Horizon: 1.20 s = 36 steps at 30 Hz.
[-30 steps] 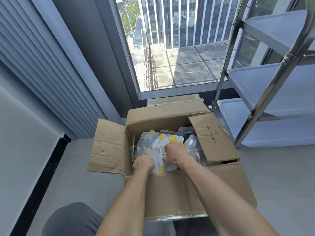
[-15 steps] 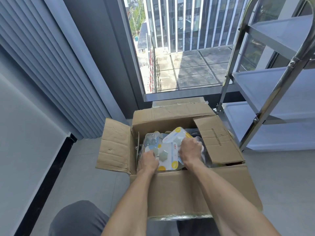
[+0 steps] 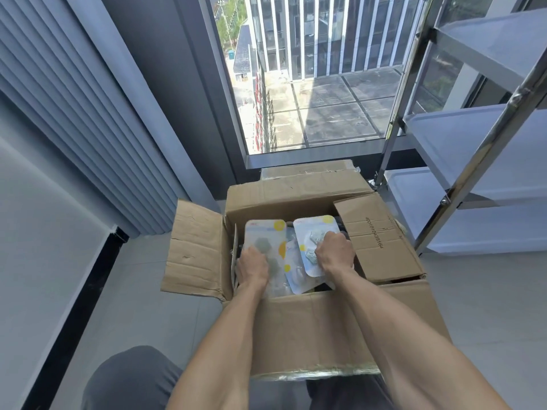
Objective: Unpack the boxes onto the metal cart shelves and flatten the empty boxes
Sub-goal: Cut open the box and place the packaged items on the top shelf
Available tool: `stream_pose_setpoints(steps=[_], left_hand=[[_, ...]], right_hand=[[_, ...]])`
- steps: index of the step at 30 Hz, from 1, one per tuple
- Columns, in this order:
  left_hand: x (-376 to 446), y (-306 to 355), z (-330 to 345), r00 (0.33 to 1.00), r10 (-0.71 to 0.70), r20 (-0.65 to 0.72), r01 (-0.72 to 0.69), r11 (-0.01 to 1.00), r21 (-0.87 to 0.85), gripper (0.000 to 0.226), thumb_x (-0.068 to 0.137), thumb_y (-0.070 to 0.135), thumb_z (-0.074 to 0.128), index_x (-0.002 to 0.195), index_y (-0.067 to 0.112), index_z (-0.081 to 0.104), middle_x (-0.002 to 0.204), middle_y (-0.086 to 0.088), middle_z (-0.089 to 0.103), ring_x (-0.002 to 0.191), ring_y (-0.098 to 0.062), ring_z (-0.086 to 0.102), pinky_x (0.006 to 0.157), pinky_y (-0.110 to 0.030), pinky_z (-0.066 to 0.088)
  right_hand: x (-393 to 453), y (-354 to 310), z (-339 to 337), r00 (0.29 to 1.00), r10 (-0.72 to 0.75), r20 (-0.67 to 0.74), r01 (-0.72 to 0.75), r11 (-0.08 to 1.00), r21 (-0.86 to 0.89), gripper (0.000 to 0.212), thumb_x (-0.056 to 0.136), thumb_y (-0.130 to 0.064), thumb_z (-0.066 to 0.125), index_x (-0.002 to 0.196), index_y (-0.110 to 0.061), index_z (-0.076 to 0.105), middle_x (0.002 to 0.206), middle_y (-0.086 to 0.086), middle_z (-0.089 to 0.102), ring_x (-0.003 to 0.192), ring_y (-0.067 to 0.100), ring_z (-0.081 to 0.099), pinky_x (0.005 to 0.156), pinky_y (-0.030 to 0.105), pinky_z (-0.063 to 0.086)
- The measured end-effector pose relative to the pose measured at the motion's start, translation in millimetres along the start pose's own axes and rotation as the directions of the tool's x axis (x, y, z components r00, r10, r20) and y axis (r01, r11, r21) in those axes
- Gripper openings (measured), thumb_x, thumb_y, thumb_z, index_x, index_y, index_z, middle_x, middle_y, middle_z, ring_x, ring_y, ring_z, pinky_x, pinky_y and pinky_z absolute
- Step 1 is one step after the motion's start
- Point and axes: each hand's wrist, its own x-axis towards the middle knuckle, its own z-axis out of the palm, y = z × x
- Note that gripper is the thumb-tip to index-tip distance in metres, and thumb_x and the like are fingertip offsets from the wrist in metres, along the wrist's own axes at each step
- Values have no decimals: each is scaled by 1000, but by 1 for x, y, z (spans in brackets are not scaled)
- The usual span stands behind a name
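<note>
Two hands in open cardboard box (image 3: 310, 327) on floor, flaps splayed; second box (image 3: 307, 170) behind it against window (image 3: 319, 84); metal cart (image 3: 479, 137) just right, shelves bare; blinds (image 3: 74, 119) left; left hand (image 3: 253, 269) curled on blister pack (image 3: 265, 247), lifted at box's left side; right hand (image 3: 334, 254) grips another blister pack (image 3: 315, 232) at right; more packs lie underneath.

Bright daylight enters through window (image 3: 319, 84); exterior slightly overexposed. Interior evenly lit, soft shadows inside box (image 3: 296, 202). Glare on cart posts (image 3: 485, 137). Wide-angle bending at frame edges. Slight overall softness.
</note>
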Motion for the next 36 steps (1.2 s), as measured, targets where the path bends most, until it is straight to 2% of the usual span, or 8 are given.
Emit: stream_pose_setpoints(steps=[4,13,19,22,25,27,30,36], left_hand=[[9,3,-15,997,-78,16,79,990,-117,34,94,34,58,100,4,73,105,-17,70,99,-36,66,78,-37,51],[-12,12,-36,997,32,-70,-36,998,-52,30,93,30,53,94,6,71,98,-12,70,91,-33,67,76,-37,54],[0,23,-41,985,53,-162,-57,998,-21,36,99,27,44,119,3,62,124,-9,48,113,-27,48,88,-39,44],[13,25,-38,992,79,-95,-75,996,51,39,99,27,43,124,3,60,126,-8,45,115,-26,46,88,-39,46],[11,27,-52,983,174,-64,-156,963,222,39,98,29,48,123,0,58,125,-12,49,118,-29,47,90,-40,47],[1,30,-80,986,159,-40,-147,963,225,35,97,28,49,117,1,60,120,-14,54,115,-32,52,88,-42,47],[-7,58,-130,997,49,-57,-42,991,129,30,96,27,51,107,3,66,115,-16,62,108,-36,60,87,-43,49],[-73,174,-241,1000,-22,-20,24,991,129,31,95,31,51,100,5,69,109,-16,67,106,-35,63,88,-41,51]], right_hand=[[0,-9,-7,996,71,-60,-61,987,151,23,92,-25,56,95,-5,67,99,17,68,92,35,65,68,32,41],[-24,-25,-27,980,33,-195,8,978,207,24,92,-24,55,78,-6,64,80,9,64,80,30,65,61,30,37],[-32,-31,-33,946,99,-308,-45,983,178,19,93,-22,54,96,-10,67,100,7,65,101,26,54,79,35,44],[-25,-33,-28,961,110,-252,-87,991,104,17,93,-21,53,100,-13,66,113,5,60,109,24,51,85,33,42],[-25,-45,-40,970,165,-181,-155,986,67,19,93,-18,53,106,-11,64,121,8,55,116,27,48,90,36,43],[-34,-57,-64,970,208,-125,-199,977,75,19,91,-18,56,106,-11,65,121,9,54,118,28,47,89,39,46],[-37,-75,-119,985,153,-86,-145,985,90,17,90,-17,58,103,-10,65,122,10,53,118,29,46,86,41,47],[-69,-83,-274,983,173,-65,-163,977,139,20,91,-14,53,105,-7,65,118,11,55,115,29,50,85,41,47]])
